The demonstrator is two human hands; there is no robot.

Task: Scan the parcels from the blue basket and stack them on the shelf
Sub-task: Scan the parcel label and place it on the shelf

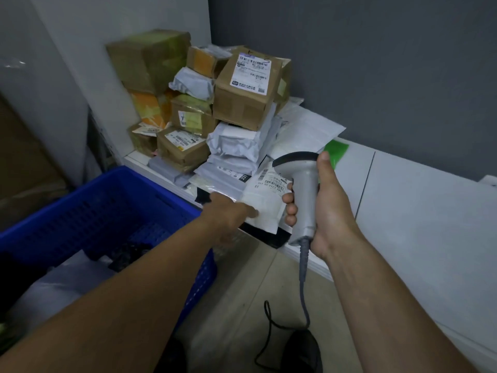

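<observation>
Left grip (pixel 231 211) is motion-blurred on the white parcel (pixel 265 204), fingers indistinct. Label print there too small to read. The scanner (pixel 305 189) covers the parcel's right edge. Blue basket (pixel 67 208) runs off the left edge.

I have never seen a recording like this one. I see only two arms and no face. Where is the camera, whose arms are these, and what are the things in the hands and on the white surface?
There is no machine here. A person works with bare hands, and the single camera sits on that person's head, looking forward and down, so the arms are the wearer's own. The right hand grips a grey handheld barcode scanner, whose cable hangs down towards the floor. The left hand reaches to a flat white parcel with a printed label, which lies at the edge of the white shelf. The picture is too blurred there to tell whether the hand grips the parcel. Further back on the shelf is a pile of brown cardboard boxes and white plastic mail bags. On the left stands the blue plastic basket.
</observation>
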